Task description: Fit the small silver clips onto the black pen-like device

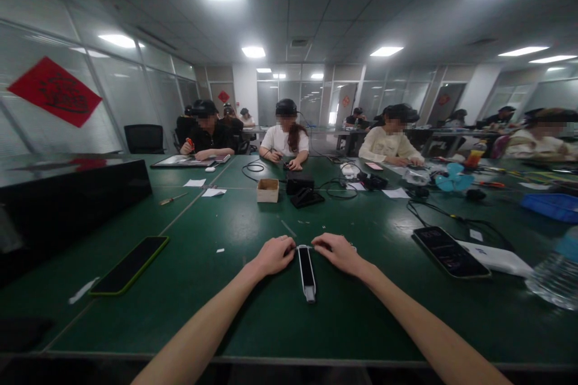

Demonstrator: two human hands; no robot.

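1. The slim black-and-white device lies flat on the green table, dead centre in front of the person. Its long axis points straight away from them, with the white tip toward the body.
2. Both hands are up at its far end, the left hand on one side and the right hand on the other. Neither is really nearer.
3. Grip-wise, the fingers are curled in on both hands, tips right at that far end. Can't honestly tell if either one is actually pinching it.
4. Well off to the sides are a dark phone on the left and a second phone on the right.
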